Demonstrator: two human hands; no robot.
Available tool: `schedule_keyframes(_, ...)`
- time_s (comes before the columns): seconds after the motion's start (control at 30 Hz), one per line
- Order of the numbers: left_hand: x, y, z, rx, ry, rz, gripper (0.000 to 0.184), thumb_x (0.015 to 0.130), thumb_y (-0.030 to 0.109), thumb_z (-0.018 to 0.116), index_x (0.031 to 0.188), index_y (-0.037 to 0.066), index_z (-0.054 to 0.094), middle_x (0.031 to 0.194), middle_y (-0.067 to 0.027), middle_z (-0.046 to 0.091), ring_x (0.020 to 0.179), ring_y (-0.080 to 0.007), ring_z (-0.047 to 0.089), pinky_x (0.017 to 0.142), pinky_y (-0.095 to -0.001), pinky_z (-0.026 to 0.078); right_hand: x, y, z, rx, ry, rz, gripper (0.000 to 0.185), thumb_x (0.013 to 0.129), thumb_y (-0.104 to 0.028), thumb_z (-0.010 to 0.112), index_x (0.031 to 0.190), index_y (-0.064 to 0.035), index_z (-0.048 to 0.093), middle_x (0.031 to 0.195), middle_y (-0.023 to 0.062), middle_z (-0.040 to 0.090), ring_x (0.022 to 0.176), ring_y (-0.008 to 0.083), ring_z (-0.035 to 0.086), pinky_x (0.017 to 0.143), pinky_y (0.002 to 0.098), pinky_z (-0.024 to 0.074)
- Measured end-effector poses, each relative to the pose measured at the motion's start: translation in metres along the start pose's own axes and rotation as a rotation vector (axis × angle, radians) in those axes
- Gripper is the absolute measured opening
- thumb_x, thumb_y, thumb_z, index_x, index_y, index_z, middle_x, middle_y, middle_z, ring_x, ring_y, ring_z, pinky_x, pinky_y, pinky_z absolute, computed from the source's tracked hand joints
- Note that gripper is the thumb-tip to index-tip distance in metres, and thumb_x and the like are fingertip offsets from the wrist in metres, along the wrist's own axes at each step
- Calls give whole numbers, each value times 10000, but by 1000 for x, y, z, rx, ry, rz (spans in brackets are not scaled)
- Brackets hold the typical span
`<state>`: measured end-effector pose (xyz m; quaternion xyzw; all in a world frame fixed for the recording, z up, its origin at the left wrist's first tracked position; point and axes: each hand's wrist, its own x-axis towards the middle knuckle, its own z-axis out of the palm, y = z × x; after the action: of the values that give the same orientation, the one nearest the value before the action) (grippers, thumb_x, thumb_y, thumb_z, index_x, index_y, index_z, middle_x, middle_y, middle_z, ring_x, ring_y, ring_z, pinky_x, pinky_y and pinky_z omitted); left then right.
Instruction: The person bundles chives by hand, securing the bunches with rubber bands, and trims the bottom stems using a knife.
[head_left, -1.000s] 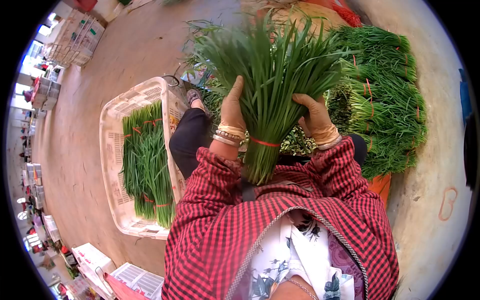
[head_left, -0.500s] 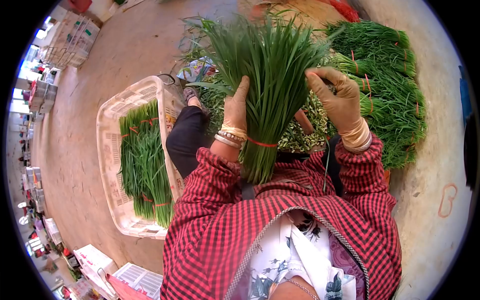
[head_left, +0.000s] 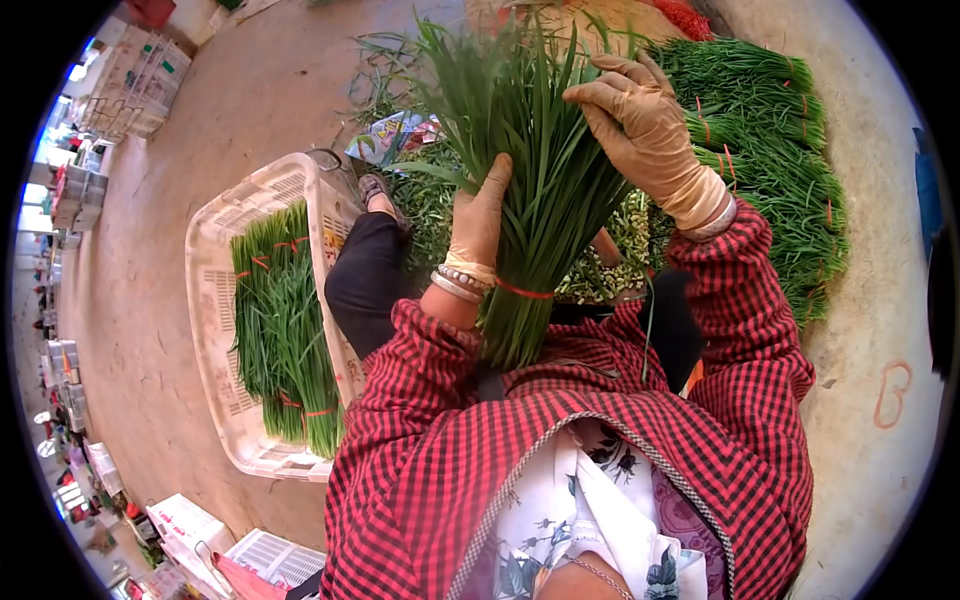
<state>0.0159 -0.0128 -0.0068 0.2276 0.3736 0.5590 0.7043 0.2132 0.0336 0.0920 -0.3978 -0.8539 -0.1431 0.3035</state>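
My gloved left hand (head_left: pixel 477 215) is wrapped round a large upright bunch of garlic chives (head_left: pixel 535 190), its thumb lying across the leaves. A red band (head_left: pixel 523 290) ties the bunch near its lower end, close to my lap. At the upper right edge of the leaves is my gloved right hand (head_left: pixel 645 125). Its thumb and forefinger tips come together against the blades, the other fingers bent above them; whatever is between the tips is too small to make out. Loose leaves and cut stem pieces (head_left: pixel 630 240) lie behind the bunch.
On my left stands a white plastic crate (head_left: pixel 215 400) with banded chive bunches (head_left: pixel 285 330) inside. More banded bunches (head_left: pixel 770 180) are stacked along my right, beside a pale wall or ledge (head_left: pixel 860 330). A printed plastic bag (head_left: pixel 395 135) lies beyond my foot. Further crates (head_left: pixel 135 85) stand far left.
My right hand has moved up and a little left along the edge of the leaves, and its fingers are less curled. The left hand still grips the bunch, almost unmoved.
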Motion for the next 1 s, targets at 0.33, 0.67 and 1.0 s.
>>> schedule_keyframes(0.33,0,-1,1,-43,-3,1,405,941,259,652,1229,-14,571,1098,-80,644,901,-167,642,776,-292,545,-11,-10,2,111,-181,65,169,824,-146,639,971,-130,721,967,37,644,1153,270,543,1049,454,328)
schedule_keyframes(0.67,-5,8,4,-83,19,-136,430,949,296,637,1233,-18,564,1085,-86,651,873,-179,656,754,-298,559,-21,-3,15,53,-197,22,84,844,-143,640,893,-88,600,849,74,594,902,302,567,930,424,403)
schedule_keyframes(1.0,2,-9,1,17,-21,-25,422,955,270,630,1274,6,547,1147,-92,636,937,-201,648,797,-324,552,43,-10,-13,-27,48,16,269,831,-123,670,1100,-145,668,958,43,631,914,256,587,923,378,423)
